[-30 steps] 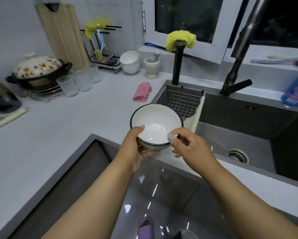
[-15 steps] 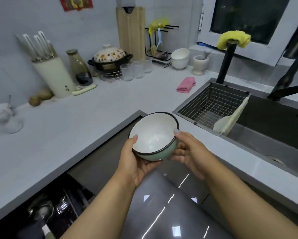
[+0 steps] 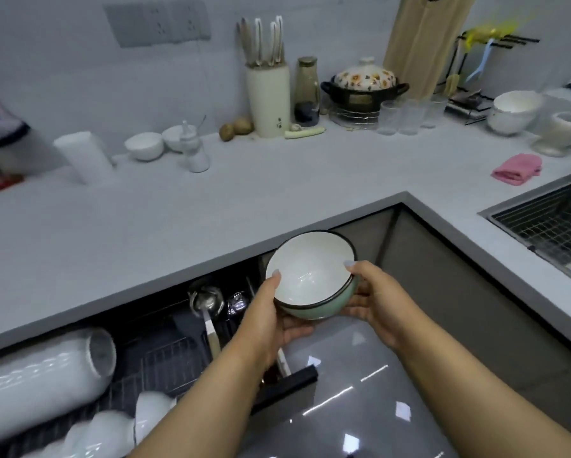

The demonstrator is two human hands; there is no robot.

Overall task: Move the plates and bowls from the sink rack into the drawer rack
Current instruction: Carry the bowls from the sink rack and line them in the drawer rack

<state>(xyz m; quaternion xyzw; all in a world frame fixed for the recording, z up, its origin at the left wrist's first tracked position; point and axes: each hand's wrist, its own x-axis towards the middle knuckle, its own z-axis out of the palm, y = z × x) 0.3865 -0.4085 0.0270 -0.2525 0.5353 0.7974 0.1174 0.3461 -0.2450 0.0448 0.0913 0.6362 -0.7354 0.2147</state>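
At nine o'clock in my view, the open drawer rack (image 3: 165, 355) sits under the desk (image 3: 178, 226) edge, a row of white plates (image 3: 39, 381) standing on edge at its left and white bowls (image 3: 118, 428) nested at about seven o'clock. A steel ladle (image 3: 206, 300) lies in the narrow utensil compartment toward the drawer's right side.

At centre I hold the green bowl (image 3: 312, 276), white inside with a dark rim, tilted so its mouth faces up and toward me. It hangs in the air over the drawer's right end, touching nothing but my hands. My left hand (image 3: 270, 322) cups it from below at seven o'clock on the rim, thumb hooked over the edge and fingers curled under. My right hand (image 3: 373, 299) grips it at three o'clock, thumb on the rim, fingers wrapped beneath.

Far off at three o'clock, the sink rack (image 3: 548, 223) shows bare wire mesh where I can see it.

To place it well, I judge I should carry the bowl toward eight o'clock, clear of the ladle, and lower it beside the nested bowls. Matching their tilt should let it seat without clinking. I would keep both hands on until the wire takes the weight, since a glazed surface can slip. Whether a free slot waits there is partly hidden by my left forearm.
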